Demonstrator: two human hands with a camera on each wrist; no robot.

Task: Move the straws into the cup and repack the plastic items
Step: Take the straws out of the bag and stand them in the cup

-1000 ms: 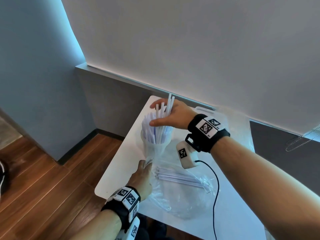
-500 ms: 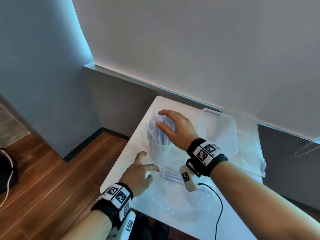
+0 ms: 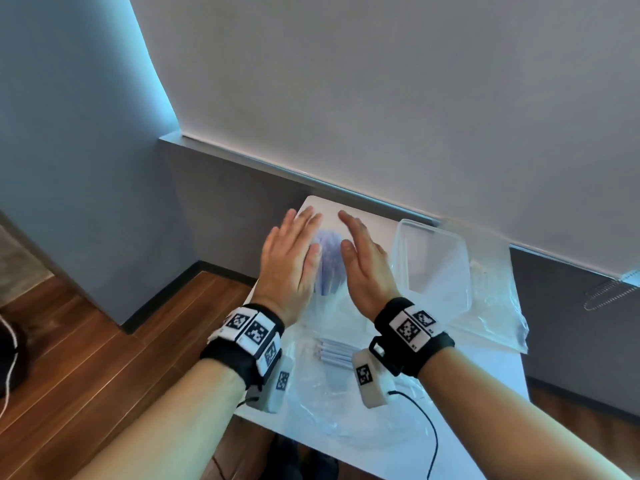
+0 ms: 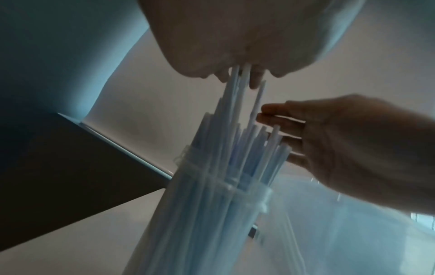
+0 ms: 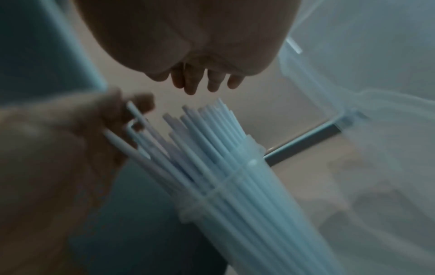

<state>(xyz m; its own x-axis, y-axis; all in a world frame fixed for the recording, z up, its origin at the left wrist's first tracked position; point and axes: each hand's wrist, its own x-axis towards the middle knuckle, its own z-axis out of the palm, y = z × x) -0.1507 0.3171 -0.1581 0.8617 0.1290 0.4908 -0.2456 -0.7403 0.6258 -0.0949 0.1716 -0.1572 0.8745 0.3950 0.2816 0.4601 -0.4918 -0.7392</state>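
Note:
Pale blue-white straws (image 3: 329, 261) stand bunched in a clear plastic cup (image 4: 212, 214) at the table's far left. My left hand (image 3: 291, 258) and right hand (image 3: 363, 268) flank the bunch, palms facing each other and fingers straight. In the left wrist view the tallest straws (image 4: 237, 89) touch my left fingertips. The right wrist view shows the leaning outer straws (image 5: 132, 134) against my left palm. A few loose straws (image 3: 334, 353) lie in a clear plastic bag (image 3: 346, 410) on the table near my wrists. In the head view my hands hide most of the cup.
An open clear plastic container (image 3: 433, 265) stands right of the cup, with another crumpled clear bag (image 3: 491, 299) beyond it. The small white table (image 3: 485, 393) has its left edge close by the cup, over a wooden floor (image 3: 104, 341). A black cable (image 3: 433, 438) trails from my right wrist.
My left hand rose from the bag on the table to the left side of the straws. My right hand moved off the top of the bunch to its right side.

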